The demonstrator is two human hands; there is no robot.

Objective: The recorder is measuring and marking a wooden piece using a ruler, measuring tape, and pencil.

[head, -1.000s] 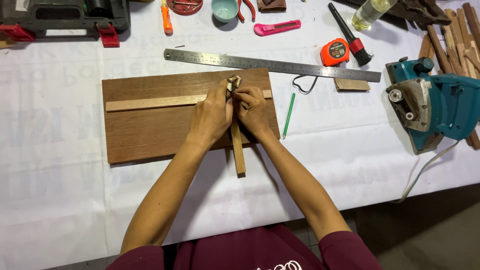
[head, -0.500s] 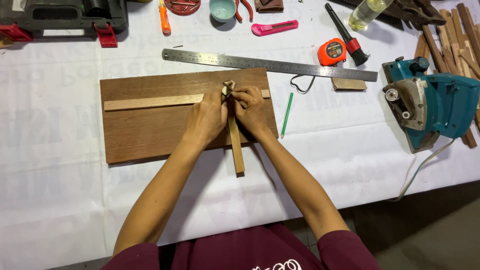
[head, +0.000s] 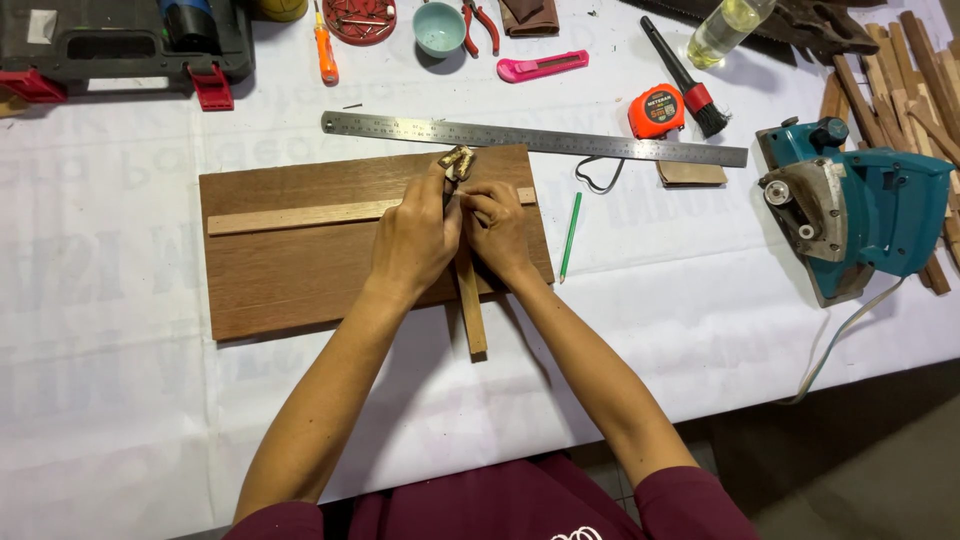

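Both hands are pressing together on the dark brown rectangular wooden board (head: 300,260); the left hand (head: 415,240) and right hand (head: 497,228) are pinching a small pale crumpled scrap (head: 457,163) where the short pale wooden strip (head: 471,305), running near-to-far, is crossing the long left-right pale strip (head: 300,213).

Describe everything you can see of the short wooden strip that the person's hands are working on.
The short wooden strip is a slim, pale, square-edged length of bare wood. It lies flat, pointing toward the person, its near end overhanging the dark brown board onto the white table cover. Its far end is hidden under the left hand and right hand, where it meets the long pale strip lying crosswise on the board. Both hands press on it there.
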